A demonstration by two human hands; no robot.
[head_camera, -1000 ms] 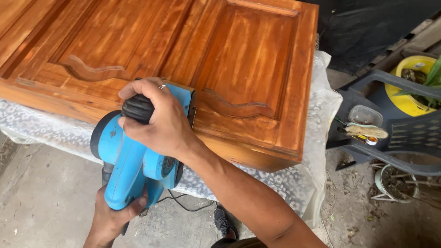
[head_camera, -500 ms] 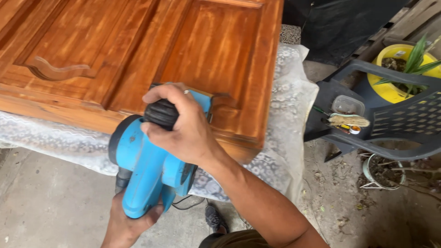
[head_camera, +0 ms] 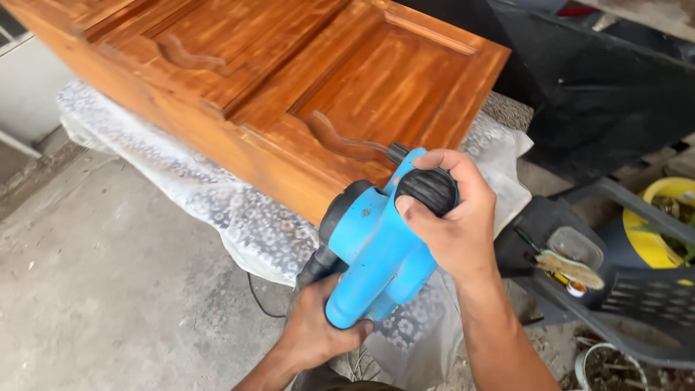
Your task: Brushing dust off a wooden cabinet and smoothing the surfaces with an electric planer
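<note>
A blue power tool [head_camera: 376, 242] with a black front knob rests against the near corner of a varnished wooden door panel [head_camera: 289, 80]. My right hand [head_camera: 449, 217] grips the black knob on top. My left hand [head_camera: 315, 329] holds the rear handle from below. The door lies flat on a support covered with patterned clear plastic sheet [head_camera: 232, 217]. A black cable [head_camera: 260, 300] hangs down under the tool.
A dark plastic chair [head_camera: 622, 304] at the right holds a brush and a small container. A yellow pot [head_camera: 659, 224] with plants stands behind it. Black sheeting [head_camera: 601, 94] lies at the back right. Concrete floor [head_camera: 101, 275] spreads at the left.
The view has swung, so the door now runs up to the left. The tool and both hands have shifted toward the door's right near corner, grips unchanged.
</note>
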